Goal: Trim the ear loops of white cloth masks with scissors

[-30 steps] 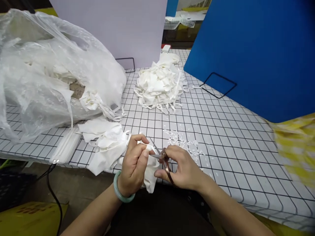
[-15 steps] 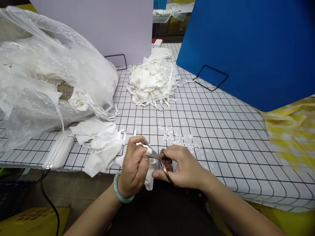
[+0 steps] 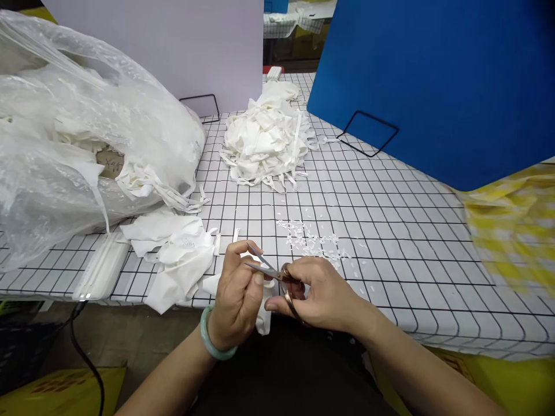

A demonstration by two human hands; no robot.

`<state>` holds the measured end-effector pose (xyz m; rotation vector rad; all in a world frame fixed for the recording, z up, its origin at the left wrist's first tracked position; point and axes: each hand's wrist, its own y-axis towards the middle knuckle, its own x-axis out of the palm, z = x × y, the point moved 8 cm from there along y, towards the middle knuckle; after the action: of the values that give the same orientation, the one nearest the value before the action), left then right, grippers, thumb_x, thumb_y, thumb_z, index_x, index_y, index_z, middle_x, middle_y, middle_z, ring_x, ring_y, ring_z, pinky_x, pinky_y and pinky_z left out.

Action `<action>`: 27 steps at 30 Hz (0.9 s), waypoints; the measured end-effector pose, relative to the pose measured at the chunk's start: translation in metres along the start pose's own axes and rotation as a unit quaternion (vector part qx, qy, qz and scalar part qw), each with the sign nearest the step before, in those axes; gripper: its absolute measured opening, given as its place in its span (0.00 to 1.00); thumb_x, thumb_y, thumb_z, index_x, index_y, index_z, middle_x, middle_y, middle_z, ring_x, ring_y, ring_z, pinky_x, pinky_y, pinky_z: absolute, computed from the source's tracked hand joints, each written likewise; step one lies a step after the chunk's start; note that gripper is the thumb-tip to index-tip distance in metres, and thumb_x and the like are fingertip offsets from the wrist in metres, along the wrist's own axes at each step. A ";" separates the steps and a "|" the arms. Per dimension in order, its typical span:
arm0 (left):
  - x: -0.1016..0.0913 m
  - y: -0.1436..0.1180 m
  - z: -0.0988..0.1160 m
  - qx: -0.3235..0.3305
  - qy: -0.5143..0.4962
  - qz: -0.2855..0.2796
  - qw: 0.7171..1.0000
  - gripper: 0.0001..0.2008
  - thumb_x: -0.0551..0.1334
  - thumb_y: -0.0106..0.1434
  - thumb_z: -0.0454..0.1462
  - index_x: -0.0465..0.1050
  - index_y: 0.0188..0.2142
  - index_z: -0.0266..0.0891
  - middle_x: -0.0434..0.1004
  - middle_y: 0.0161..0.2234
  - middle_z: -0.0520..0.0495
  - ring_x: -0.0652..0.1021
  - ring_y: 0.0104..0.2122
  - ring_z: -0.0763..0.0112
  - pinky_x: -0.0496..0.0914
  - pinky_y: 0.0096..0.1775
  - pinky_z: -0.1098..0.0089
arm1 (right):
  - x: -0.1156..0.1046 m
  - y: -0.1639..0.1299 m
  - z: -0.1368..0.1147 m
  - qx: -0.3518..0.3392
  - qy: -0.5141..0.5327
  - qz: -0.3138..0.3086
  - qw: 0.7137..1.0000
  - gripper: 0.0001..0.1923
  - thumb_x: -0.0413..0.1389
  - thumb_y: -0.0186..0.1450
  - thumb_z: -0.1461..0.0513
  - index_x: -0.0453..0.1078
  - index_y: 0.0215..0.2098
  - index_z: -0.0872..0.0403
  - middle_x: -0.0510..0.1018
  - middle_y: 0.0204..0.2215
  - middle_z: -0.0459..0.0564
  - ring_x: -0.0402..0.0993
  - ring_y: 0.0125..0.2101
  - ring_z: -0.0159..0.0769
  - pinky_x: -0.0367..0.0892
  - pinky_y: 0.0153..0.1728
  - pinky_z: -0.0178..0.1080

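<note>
My left hand [image 3: 236,297], with a green bangle on its wrist, pinches a white cloth piece [image 3: 263,315] that hangs down past the table's front edge. My right hand [image 3: 318,294] holds small scissors [image 3: 271,271] with brownish handles; the blades are parted and point left at the cloth between my left fingers. Tiny white clippings [image 3: 312,240] lie scattered on the checked table [image 3: 390,231] just beyond my hands.
A heap of white cloth pieces [image 3: 266,141] lies at mid-table. A big clear plastic bag [image 3: 87,133] of white pieces fills the left. More white cloth [image 3: 173,254] lies left of my hands. A blue board [image 3: 433,81] and a pale board [image 3: 173,40] stand behind.
The view shifted slightly down and right. The scissors' blades have opened a little and my hands have stayed close together at the table's front edge.
</note>
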<state>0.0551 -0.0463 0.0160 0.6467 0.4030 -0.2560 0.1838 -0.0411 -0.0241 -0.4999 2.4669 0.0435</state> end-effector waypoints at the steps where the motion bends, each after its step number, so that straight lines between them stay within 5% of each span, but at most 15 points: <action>1: 0.001 0.001 0.000 0.000 -0.002 -0.001 1.000 0.11 0.49 0.71 0.27 0.67 0.37 0.39 0.65 0.41 0.43 0.67 0.49 0.62 0.69 0.48 0.62 | 0.000 -0.001 0.002 0.002 -0.001 0.002 1.000 0.28 0.63 0.58 0.44 0.57 0.18 0.52 0.65 0.15 0.42 0.60 0.19 0.29 0.56 0.24 0.34; 12: 0.049 0.022 -0.003 0.035 -0.052 -0.078 0.995 0.11 0.50 0.72 0.30 0.69 0.37 0.39 0.68 0.34 0.44 0.69 0.51 0.58 0.70 0.45 0.61 | -0.024 -0.032 0.052 0.090 0.025 0.102 0.990 0.32 0.61 0.60 0.42 0.52 0.15 0.52 0.61 0.13 0.41 0.53 0.17 0.27 0.50 0.19 0.34; 16: 0.057 0.026 -0.013 0.001 -0.077 -0.087 0.993 0.12 0.50 0.73 0.31 0.69 0.36 0.39 0.69 0.34 0.44 0.70 0.51 0.58 0.70 0.46 0.60 | -0.034 -0.047 0.086 0.197 0.073 0.128 0.969 0.27 0.63 0.57 0.41 0.63 0.19 0.52 0.65 0.15 0.42 0.59 0.18 0.30 0.56 0.19 0.34; 19: 0.042 0.018 -0.023 -0.036 -0.053 -0.094 0.994 0.13 0.49 0.73 0.32 0.70 0.35 0.39 0.70 0.36 0.43 0.71 0.52 0.58 0.71 0.49 0.59 | -0.035 -0.045 0.085 0.180 0.078 0.148 0.970 0.21 0.65 0.56 0.44 0.73 0.33 0.52 0.77 0.28 0.48 0.71 0.27 0.37 0.68 0.28 0.39; 23: 0.001 -0.028 -0.043 -0.116 0.126 -0.098 0.980 0.05 0.56 0.69 0.32 0.70 0.41 0.39 0.70 0.52 0.37 0.71 0.55 0.53 0.69 0.53 0.52 | 0.008 -0.030 0.060 0.104 0.081 0.110 0.985 0.21 0.69 0.54 0.52 0.72 0.41 0.51 0.79 0.39 0.52 0.75 0.39 0.44 0.72 0.40 0.45; 27: -0.012 -0.081 -0.061 -0.188 0.135 -0.150 0.961 0.25 0.57 0.61 0.26 0.64 0.57 0.42 0.73 0.49 0.40 0.76 0.48 0.56 0.75 0.47 0.55 | 0.068 -0.016 0.033 0.031 0.091 0.086 0.992 0.09 0.57 0.57 0.69 0.68 0.34 0.51 0.76 0.33 0.49 0.74 0.33 0.40 0.71 0.34 0.40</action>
<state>-0.0018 -0.0695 -0.0658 0.2429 0.7943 -0.3703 0.1580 -0.0742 -0.0887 -0.2749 2.6761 -0.0105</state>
